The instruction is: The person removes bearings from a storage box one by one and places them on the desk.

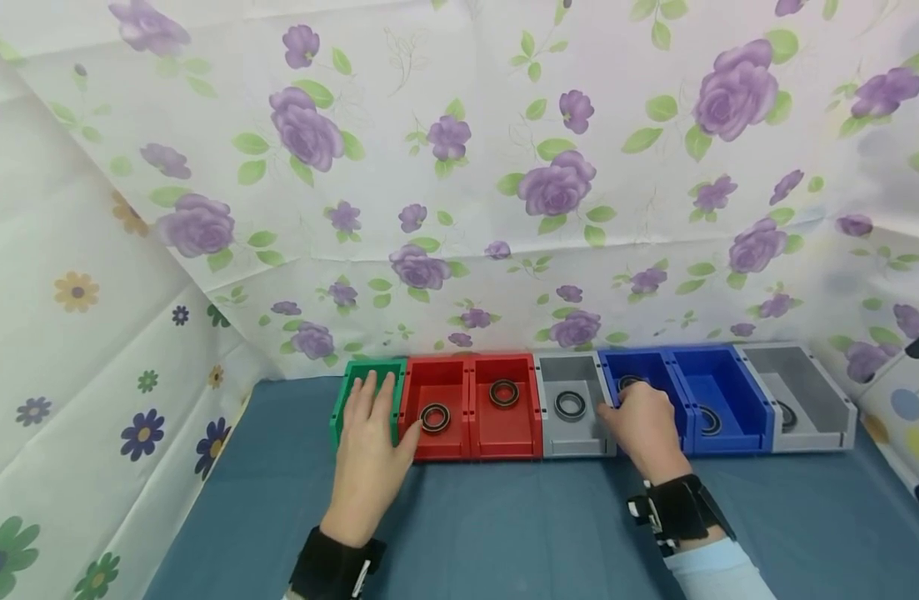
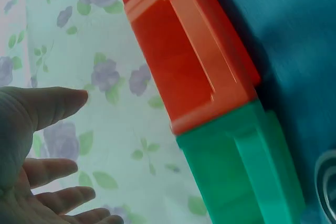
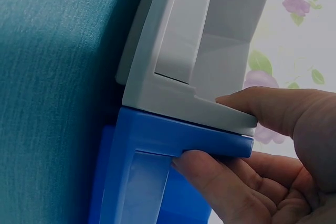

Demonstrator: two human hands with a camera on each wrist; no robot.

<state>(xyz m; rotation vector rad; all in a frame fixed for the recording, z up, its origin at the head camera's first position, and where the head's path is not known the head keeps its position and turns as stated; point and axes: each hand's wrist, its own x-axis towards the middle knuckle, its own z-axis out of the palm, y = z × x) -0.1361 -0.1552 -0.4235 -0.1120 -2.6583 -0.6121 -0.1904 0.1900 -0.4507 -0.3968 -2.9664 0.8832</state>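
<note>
My left hand (image 1: 372,458) is over the green bin (image 1: 339,408), fingers extended and thumb spread toward the neighbouring red bin (image 1: 437,375). Nothing is in its grasp. My right hand (image 1: 646,425) pinches the adjoining walls of a grey bin (image 3: 178,93) and a blue bin (image 3: 157,135), thumb on the grey side and a bent finger on the blue side. Black ring bearings lie in both red bins, one bearing (image 1: 435,417) close to my left thumb. Another bearing (image 1: 570,406) lies in the grey bin. Partly behind my right hand is a bearing (image 1: 630,382) in the blue bin.
The bins stand side by side in a row on a blue cloth (image 1: 504,525), against a flowered sheet (image 1: 459,208). Farther right are a second blue bin (image 1: 717,375) and a grey bin (image 1: 789,375), each with a bearing. A ring-shaped object (image 2: 328,187) is cut off in the left wrist view.
</note>
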